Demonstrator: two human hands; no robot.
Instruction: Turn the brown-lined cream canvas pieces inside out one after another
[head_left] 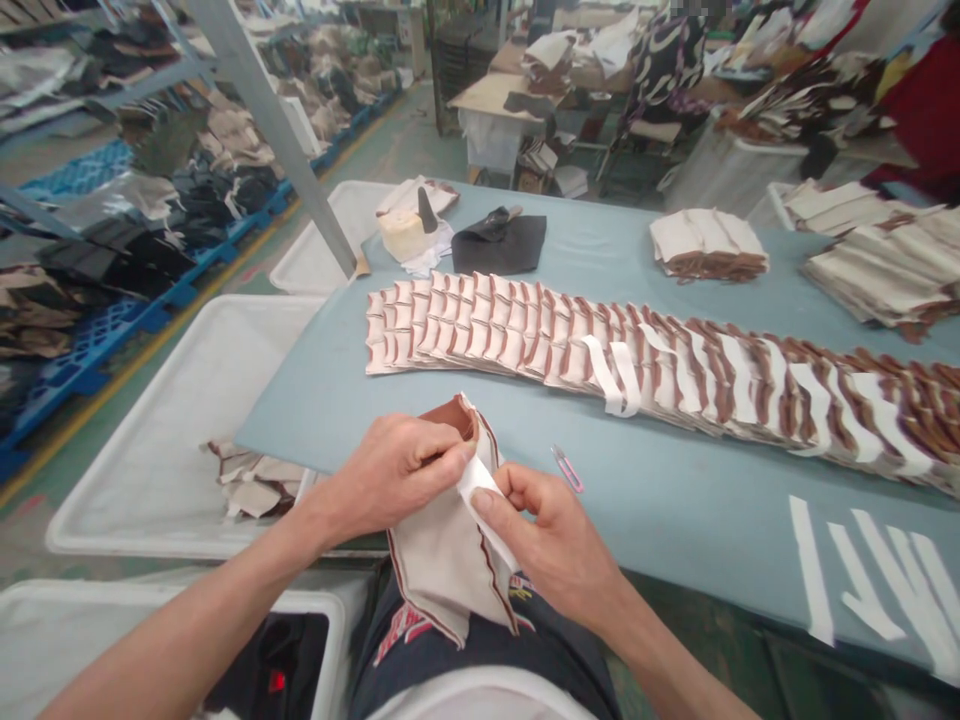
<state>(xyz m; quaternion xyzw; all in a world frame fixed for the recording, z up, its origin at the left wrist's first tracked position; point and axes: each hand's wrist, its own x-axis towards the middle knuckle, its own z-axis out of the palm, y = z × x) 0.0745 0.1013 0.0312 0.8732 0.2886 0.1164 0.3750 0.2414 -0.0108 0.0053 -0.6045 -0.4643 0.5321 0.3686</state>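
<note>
My left hand (pixel 409 468) pinches the upper edge of a cream fabric piece (pixel 439 560) with brown trim, held over my lap at the table's near edge. The piece's top opens to a brown inner side. My right hand (pixel 536 525) grips a white strip (pixel 478 482) between thumb and fingers, against the piece's seam, close beside my left fingertips. Pink-handled snips (pixel 568 468) lie on the blue-grey table (pixel 315 400), right of the piece.
Overlapping cream and brown pieces (pixel 517 330) run across the table, several white strips on them. More strips (pixel 877 570) lie at the right. Behind are a black cloth (pixel 501 243) and stacks (pixel 709 243). White bins (pixel 187 420) stand left; a person sits beyond.
</note>
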